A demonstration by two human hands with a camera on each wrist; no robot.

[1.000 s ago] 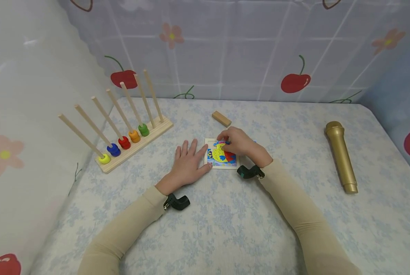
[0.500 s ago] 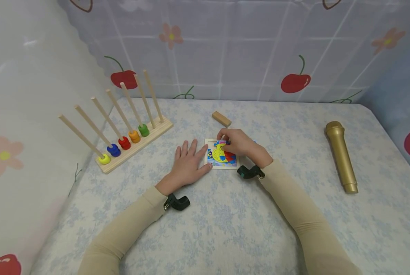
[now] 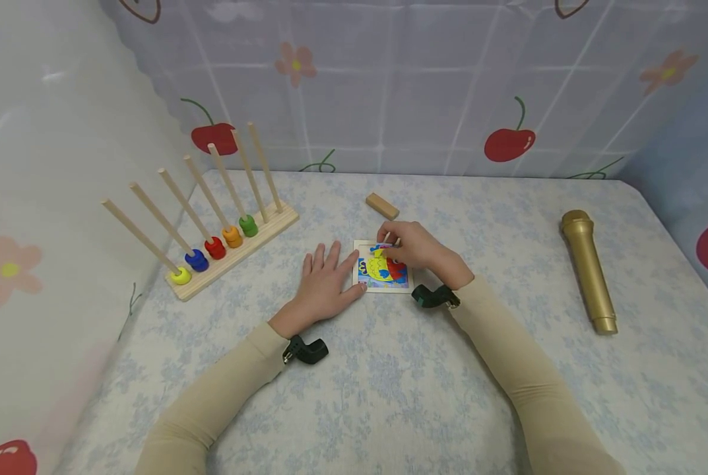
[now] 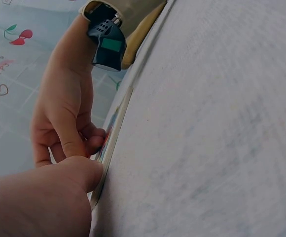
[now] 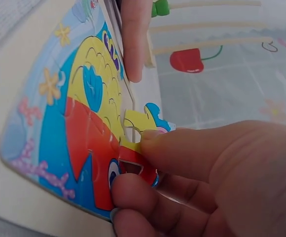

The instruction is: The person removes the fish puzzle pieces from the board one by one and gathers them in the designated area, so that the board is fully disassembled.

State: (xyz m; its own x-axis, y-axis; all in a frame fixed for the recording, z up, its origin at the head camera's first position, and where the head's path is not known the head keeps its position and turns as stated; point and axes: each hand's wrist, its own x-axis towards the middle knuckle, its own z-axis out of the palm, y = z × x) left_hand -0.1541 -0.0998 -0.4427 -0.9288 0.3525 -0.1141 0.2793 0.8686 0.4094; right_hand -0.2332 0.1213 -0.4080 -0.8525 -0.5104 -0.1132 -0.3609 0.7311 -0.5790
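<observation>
A small fish jigsaw puzzle (image 3: 377, 270) in a pale wooden frame (image 5: 39, 202) lies on the table. My right hand (image 3: 416, 247) is over its upper right part. Between thumb and fingers it pinches a yellow, red and blue puzzle piece (image 5: 138, 118), tilted up from the picture beside the fish's eye. My left hand (image 3: 322, 285) rests spread out on the table, its thumb and index finger at the frame's left edge. In the left wrist view, the left thumb (image 4: 89, 173) overlaps the frame's side. The right fingers hide part of the piece.
A wooden block (image 3: 382, 206) lies just behind the puzzle. At the left stands a wooden peg rack (image 3: 229, 267) with upright pegs and coloured beads on several of them. A gold microphone (image 3: 590, 274) lies at the right. A printed curtain (image 3: 437, 86) hangs behind the table.
My right hand has shifted slightly to the right, and more blue and yellow shows under its fingers at the puzzle's top. The left hand has stayed in place.
</observation>
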